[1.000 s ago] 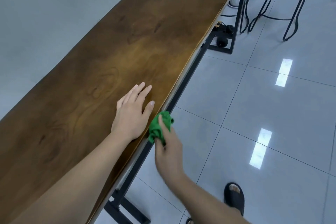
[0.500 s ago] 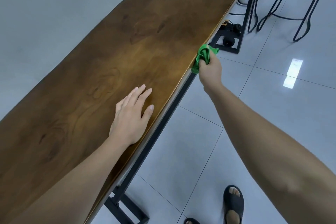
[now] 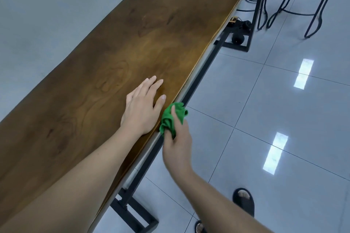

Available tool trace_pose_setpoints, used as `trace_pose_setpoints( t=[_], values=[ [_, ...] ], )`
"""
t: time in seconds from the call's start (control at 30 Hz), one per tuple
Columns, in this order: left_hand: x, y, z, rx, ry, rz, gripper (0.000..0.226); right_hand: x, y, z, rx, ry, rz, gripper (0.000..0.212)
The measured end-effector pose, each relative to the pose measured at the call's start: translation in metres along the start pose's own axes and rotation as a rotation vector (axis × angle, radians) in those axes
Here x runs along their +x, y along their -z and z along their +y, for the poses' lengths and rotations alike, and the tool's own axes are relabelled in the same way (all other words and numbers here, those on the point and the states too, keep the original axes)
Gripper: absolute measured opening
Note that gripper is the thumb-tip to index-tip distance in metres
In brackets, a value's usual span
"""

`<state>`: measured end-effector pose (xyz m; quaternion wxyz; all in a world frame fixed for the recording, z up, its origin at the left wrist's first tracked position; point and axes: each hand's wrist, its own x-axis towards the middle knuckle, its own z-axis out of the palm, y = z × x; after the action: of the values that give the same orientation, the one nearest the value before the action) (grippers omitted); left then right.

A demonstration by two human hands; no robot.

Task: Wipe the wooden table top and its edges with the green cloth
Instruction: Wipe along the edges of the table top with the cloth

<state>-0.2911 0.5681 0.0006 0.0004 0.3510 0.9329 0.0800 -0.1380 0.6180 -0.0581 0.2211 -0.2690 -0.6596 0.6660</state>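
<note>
The right hand (image 3: 177, 149) curls its fingers round the bunched green cloth (image 3: 175, 117), held against the long edge of the bench (image 3: 132, 43), just beside the left hand (image 3: 141, 109), which lies flat on top with fingers straight and together.

Bright, even indoor light fills the scene. Rectangular lamp reflections glare on the glossy floor tiles (image 3: 246, 91). The right hand (image 3: 177, 149) is slightly motion-blurred.

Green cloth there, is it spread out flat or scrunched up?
Scrunched up: the green cloth is a wrinkled wad gripped in the right hand, thumb over it, held at the long edge of the wooden table.
</note>
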Motion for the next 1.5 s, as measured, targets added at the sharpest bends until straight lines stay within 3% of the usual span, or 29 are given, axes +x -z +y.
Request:
trace_pose_setpoints(
  t=[0.27,0.57,0.8,0.97,1.1,1.3,1.5],
  values=[
    [0.0,-0.001,0.0,-0.006,0.023,0.006,0.057,-0.082,-0.018,0.01,0.062,-0.008,-0.166,0.091],
    [-0.01,0.016,0.002,-0.133,0.073,0.019,0.055,0.022,0.019,-0.003,-0.099,-0.006,-0.087,0.069],
    [-0.083,0.043,-0.019,-0.149,0.168,-0.003,0.055,0.09,0.044,-0.006,-0.137,-0.015,-0.025,0.072],
    [-0.152,0.054,-0.042,-0.131,0.243,0.004,0.057,0.089,0.041,-0.01,-0.105,-0.057,0.024,0.073],
    [-0.209,0.057,-0.064,-0.129,0.271,0.01,0.058,0.033,0.017,-0.007,-0.069,-0.065,0.045,0.075],
    [-0.292,0.059,-0.101,-0.08,0.233,0.023,0.057,-0.122,-0.055,0.012,-0.027,-0.034,0.009,0.077],
    [-0.348,0.053,-0.136,-0.07,0.161,0.017,0.056,-0.309,-0.126,0.028,-0.037,0.088,-0.163,0.083]
  ],
)
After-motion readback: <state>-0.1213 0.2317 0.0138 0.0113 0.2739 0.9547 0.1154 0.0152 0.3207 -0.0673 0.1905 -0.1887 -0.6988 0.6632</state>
